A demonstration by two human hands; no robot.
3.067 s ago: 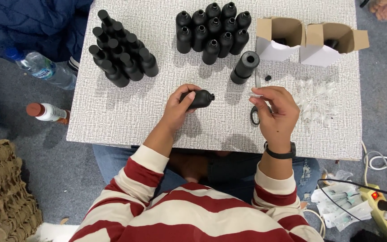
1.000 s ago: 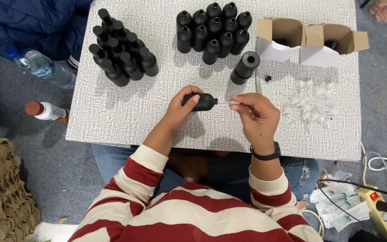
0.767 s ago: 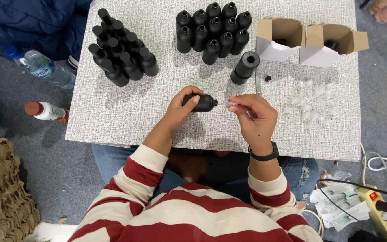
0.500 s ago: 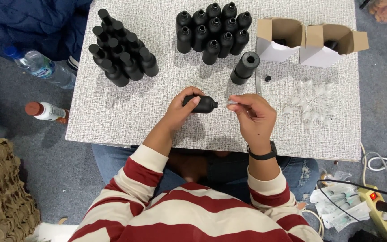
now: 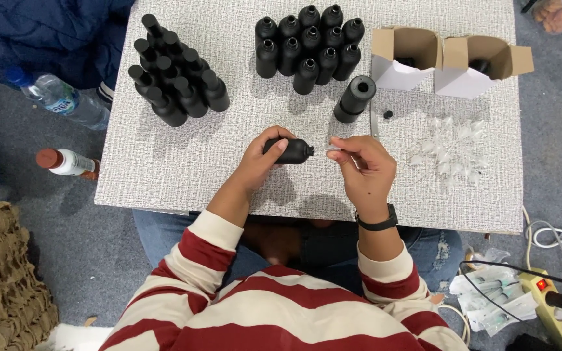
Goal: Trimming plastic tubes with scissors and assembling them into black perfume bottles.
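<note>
My left hand (image 5: 263, 158) grips a small black bottle (image 5: 291, 151) lying sideways just above the table (image 5: 164, 175), its neck pointing right. My right hand (image 5: 363, 173) pinches a small clear plastic piece (image 5: 330, 149) right at the bottle's mouth. A heap of the same clear pieces (image 5: 447, 149) lies to the right of that hand. One black bottle (image 5: 354, 99) stands alone behind my hands with a tiny black cap (image 5: 388, 114) beside it.
Two clusters of black bottles stand at the back, one at the left (image 5: 177, 88) and one in the middle (image 5: 307, 49). Two open cardboard boxes (image 5: 447, 62) sit at the back right. Water bottles (image 5: 56, 101) lie on the floor at left; a power strip (image 5: 544, 296) at right.
My right hand left the clear pieces and came up to the bottle's mouth with one piece. Over the last second both hands have hardly moved.
</note>
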